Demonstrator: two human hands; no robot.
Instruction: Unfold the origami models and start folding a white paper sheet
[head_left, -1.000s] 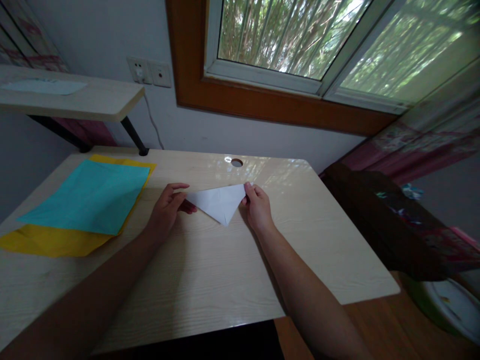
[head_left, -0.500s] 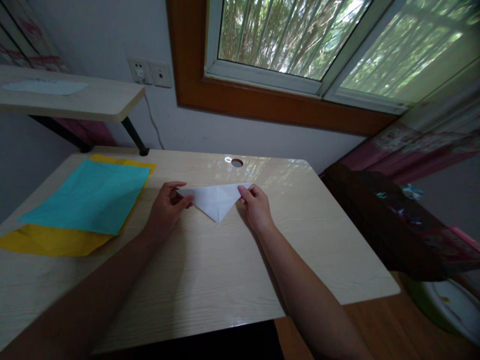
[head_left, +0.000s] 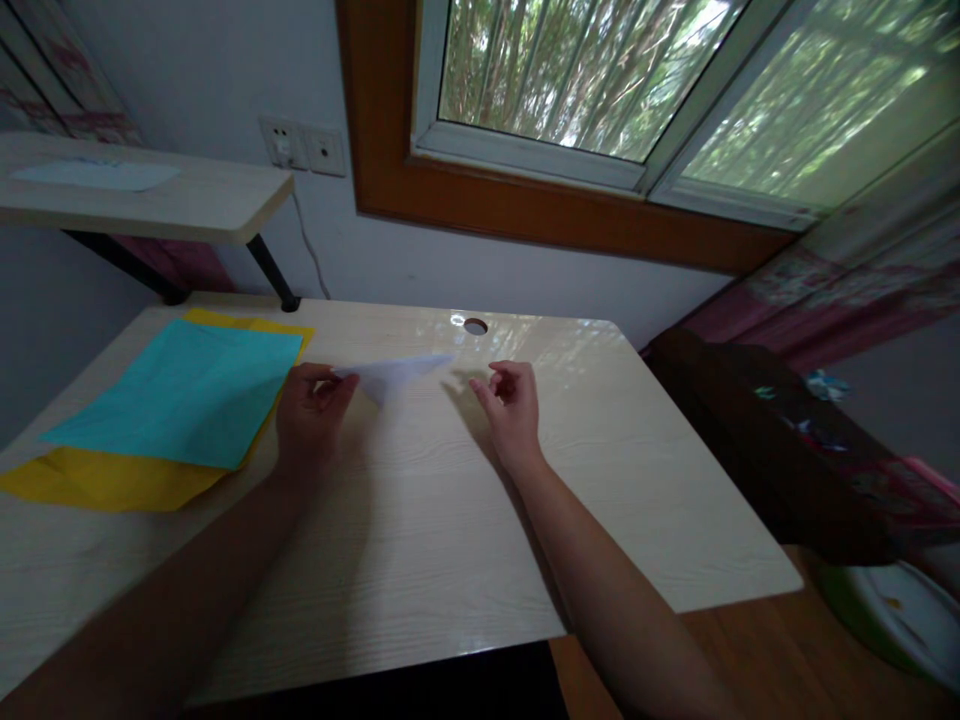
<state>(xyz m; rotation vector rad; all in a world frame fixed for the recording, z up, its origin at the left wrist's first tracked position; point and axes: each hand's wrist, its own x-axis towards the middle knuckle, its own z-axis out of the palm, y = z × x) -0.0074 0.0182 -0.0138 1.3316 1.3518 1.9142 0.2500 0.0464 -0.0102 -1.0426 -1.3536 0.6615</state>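
A folded white paper (head_left: pixel 397 374) is pinched at its left corner by my left hand (head_left: pixel 311 408). It looks smeared by motion, a thin triangle pointing right over the desk (head_left: pixel 442 540). My right hand (head_left: pixel 513 405) is apart from the paper, to its right, with fingers curled and a gap between thumb and forefinger; nothing shows in it.
A turquoise sheet (head_left: pixel 187 390) lies over a yellow sheet (head_left: pixel 112 485) on the desk's left side. Behind them a raised shelf (head_left: pixel 210 200) stands on black legs. The desk has a round cable hole (head_left: pixel 475 327) near the wall, below the window.
My right hand has let go of the paper's right corner. My left hand has moved left with the paper, which has swung and blurred.
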